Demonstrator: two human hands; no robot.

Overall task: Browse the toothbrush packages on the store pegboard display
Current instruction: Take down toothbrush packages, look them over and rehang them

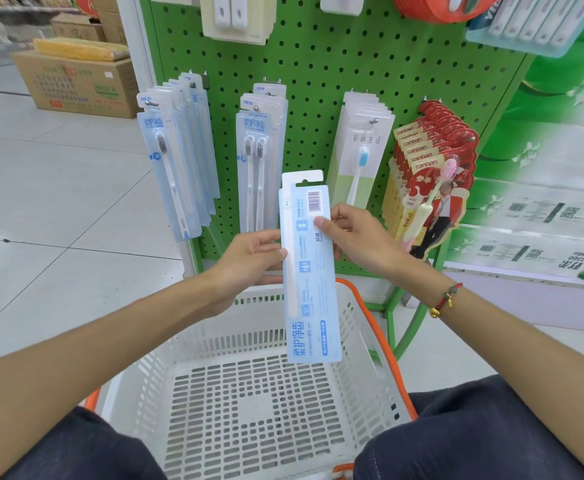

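A long light-blue toothbrush package [309, 289] is held upright in front of the green pegboard [321, 64], its printed back with a barcode facing me. My left hand [249, 261] grips its left edge at mid-height. My right hand [356, 237] pinches its right edge a little higher, thumb on the print. On the pegs behind hang a row of blue single-brush packs [176, 161], blue twin-brush packs [259, 161], white-and-green packs with a blue brush [360, 154] and red canban packs [432, 174].
A white plastic basket [370, 341] with orange handles sits between my knees, below the held package. Cardboard boxes [79, 84] stand on the tiled floor at the upper left. Green-and-white tissue packs [543, 202] fill the shelf to the right.
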